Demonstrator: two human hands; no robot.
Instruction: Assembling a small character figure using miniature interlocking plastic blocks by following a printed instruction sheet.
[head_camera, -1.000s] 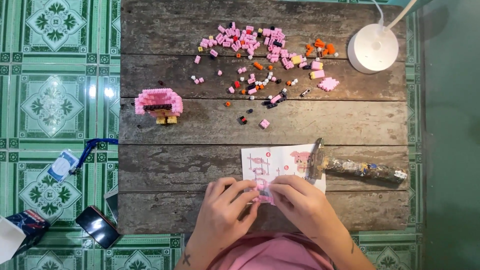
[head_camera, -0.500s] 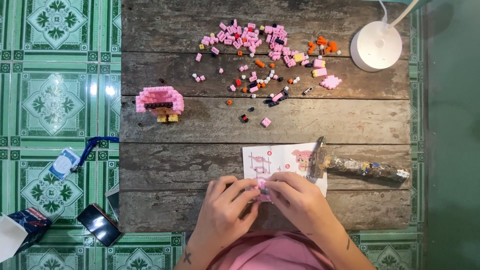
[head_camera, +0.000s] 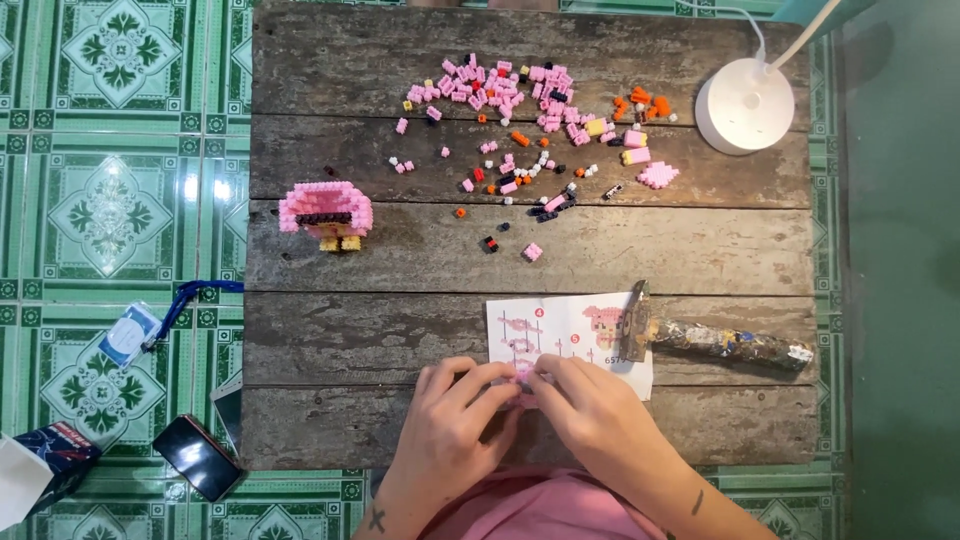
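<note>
Instruction sheet (head_camera: 570, 335): white, pink figures, on table. Badge card (head_camera: 128, 333): white-blue, blue lanyard, on floor. Phone (head_camera: 197, 456): dark screen. Carton (head_camera: 45, 460): dark blue-red, bottom-left corner.

Your single head camera looks straight down, fairly high, on the wooden table (head_camera: 400, 260) and your hands.

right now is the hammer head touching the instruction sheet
Touching. The head view shows the hammer lying on the wooden table with its metal head resting on the right part of the instruction sheet, overlapping the paper with no gap.
</note>
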